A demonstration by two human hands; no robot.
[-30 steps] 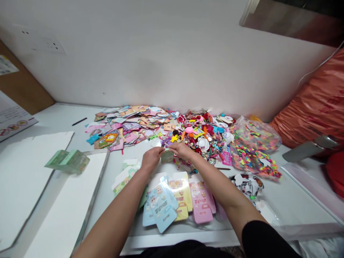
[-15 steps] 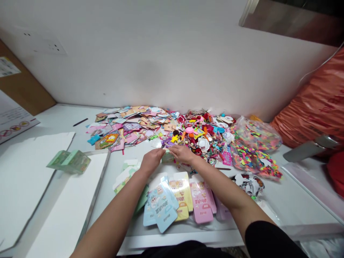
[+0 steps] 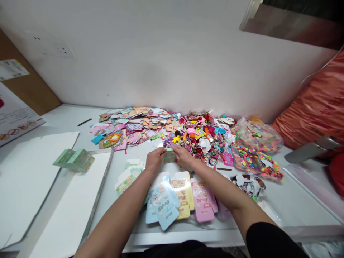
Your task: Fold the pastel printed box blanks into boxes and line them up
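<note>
Both of my hands meet at the middle of the white table [image 3: 285, 200] on a small pale green box [image 3: 169, 156]. My left hand [image 3: 155, 159] pinches its left side and my right hand [image 3: 183, 155] presses on its top and right side. Just beyond them lies a heap of colourful small trinkets [image 3: 204, 138], and to its left a heap of printed cards [image 3: 131, 123]. Flat unfolded cartons in blue, yellow and pink [image 3: 177, 199] lie fanned under my forearms.
Two folded green boxes [image 3: 73, 160] rest on white boards [image 3: 32, 179] at the left. A clear bag of bright bits [image 3: 255, 150] and an orange sack [image 3: 314, 107] sit at the right. A dark pen [image 3: 84, 122] lies near the wall.
My hands and the green box have stayed in nearly the same spot; the right hand's fingers have shifted a little over the box. The view has drifted slightly.
</note>
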